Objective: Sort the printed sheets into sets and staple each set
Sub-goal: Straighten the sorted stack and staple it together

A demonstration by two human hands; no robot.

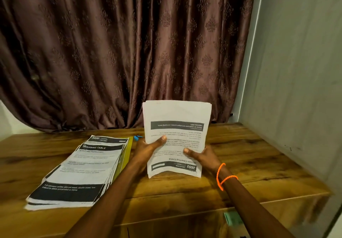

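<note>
Two bare hands hold a bundle of printed sheets (176, 136) upright above a wooden table (249, 160), its lower edge near the tabletop and the text upside down to the viewer. The left hand (148, 148) grips the bundle's left edge, thumb pressed on the front page. The right hand (202, 157) grips the right edge the same way; an orange bracelet (223, 176) circles that wrist. Left of the left hand, a fanned stack of sheets (77, 171) lies flat.
</note>
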